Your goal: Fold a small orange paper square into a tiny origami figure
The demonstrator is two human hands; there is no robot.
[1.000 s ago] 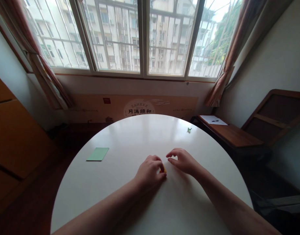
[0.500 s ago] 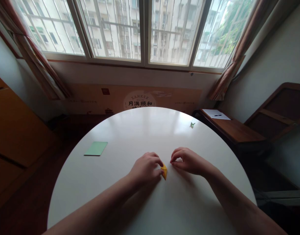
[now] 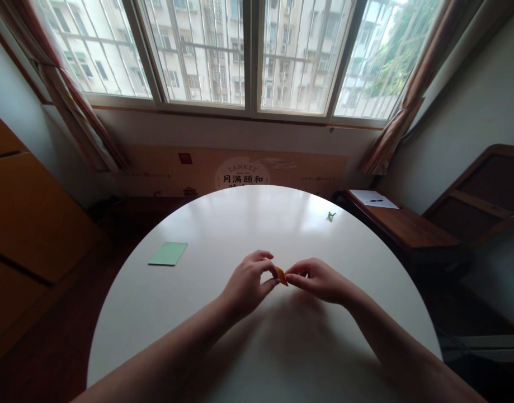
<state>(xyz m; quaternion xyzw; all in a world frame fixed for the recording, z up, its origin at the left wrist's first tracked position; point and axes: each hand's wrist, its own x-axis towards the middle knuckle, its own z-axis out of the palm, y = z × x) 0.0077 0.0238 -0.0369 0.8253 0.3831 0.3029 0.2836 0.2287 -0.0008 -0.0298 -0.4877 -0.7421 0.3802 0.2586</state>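
Observation:
A small folded piece of orange paper (image 3: 282,276) is between my two hands, above the middle of the white round table (image 3: 257,215). My left hand (image 3: 252,280) pinches its left side between thumb and forefinger. From the other side, my right hand (image 3: 317,280) has its thumb and forefinger closed on the paper's right edge. Part of the paper is hidden behind my fingertips.
A stack of square green paper (image 3: 168,253) lies on the table's left. Toward the far right edge sits a small green folded paper figure (image 3: 331,216). Beyond it, a wooden bench (image 3: 420,226) bears a white sheet (image 3: 372,198) with a pen.
My right hand has come in from the right and closed on the folded paper. My left hand has lifted the paper and turned it. The view has tilted down a little.

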